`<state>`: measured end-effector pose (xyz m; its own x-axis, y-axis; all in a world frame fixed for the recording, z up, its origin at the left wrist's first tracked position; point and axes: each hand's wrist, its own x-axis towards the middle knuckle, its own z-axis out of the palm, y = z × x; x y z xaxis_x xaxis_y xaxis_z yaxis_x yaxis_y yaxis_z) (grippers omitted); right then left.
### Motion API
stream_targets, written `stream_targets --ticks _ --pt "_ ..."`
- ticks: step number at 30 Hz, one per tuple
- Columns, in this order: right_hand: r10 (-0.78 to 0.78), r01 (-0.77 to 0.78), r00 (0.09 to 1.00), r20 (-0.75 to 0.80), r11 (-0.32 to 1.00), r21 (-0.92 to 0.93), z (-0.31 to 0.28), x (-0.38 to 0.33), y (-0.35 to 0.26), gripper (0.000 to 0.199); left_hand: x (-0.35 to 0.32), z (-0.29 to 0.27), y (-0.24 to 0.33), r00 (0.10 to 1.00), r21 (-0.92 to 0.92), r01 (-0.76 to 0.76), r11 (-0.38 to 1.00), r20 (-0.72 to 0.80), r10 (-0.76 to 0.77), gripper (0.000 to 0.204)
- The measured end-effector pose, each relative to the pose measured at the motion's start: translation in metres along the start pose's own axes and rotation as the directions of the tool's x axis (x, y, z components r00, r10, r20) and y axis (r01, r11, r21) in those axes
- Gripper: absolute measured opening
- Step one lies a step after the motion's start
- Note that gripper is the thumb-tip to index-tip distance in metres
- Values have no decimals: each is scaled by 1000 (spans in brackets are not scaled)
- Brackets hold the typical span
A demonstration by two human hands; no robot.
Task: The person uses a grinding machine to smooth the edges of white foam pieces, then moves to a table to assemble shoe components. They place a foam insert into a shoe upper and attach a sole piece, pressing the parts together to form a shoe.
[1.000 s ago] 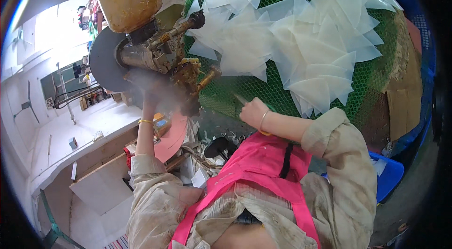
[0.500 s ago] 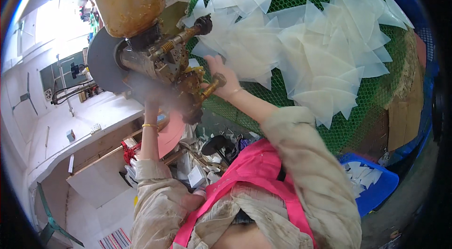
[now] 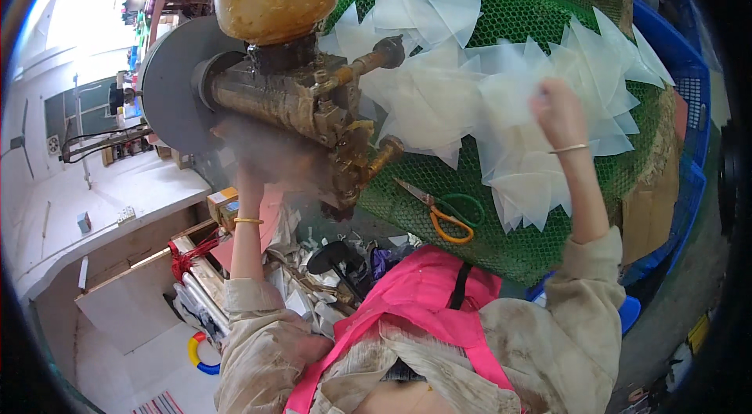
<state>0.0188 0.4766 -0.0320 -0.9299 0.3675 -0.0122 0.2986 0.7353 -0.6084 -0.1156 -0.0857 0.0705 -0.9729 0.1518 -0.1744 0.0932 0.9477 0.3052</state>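
On green mesh (image 3: 517, 14), translucent white triangular sheets (image 3: 470, 93), overlapping

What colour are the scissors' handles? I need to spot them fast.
Orange and green, on the scissors lying on the green mesh; head view.

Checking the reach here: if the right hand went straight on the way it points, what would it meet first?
Probably the translucent sheets spread over the green mesh: the right hand points up into them and seems already at or touching one, though depth is unclear.
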Motion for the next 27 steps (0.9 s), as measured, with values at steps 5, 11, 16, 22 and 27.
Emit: stream_targets --ticks 5,11,16,22,27 --pt "217 -271 960 -176 877 -396 -10 -8 16 48 15 4 8 999 -246 31 969 -4 -33 38" --pt "24 -82 970 -241 969 -234 -14 10 -3 53 11 1 48 994 -358 87 930 -36 -107 41" --pt "-491 496 868 -68 862 105 1 103 -92 32 5 4 41 991 -320 84 944 -70 -112 38" --pt "-682 804 531 503 593 -45 122 221 -187 24 7 5 49 983 -438 121 891 -71 -169 27" --pt "-612 853 381 693 521 -9 192 234 -207 22 -11 15 6 977 -475 169 863 -35 -211 28"
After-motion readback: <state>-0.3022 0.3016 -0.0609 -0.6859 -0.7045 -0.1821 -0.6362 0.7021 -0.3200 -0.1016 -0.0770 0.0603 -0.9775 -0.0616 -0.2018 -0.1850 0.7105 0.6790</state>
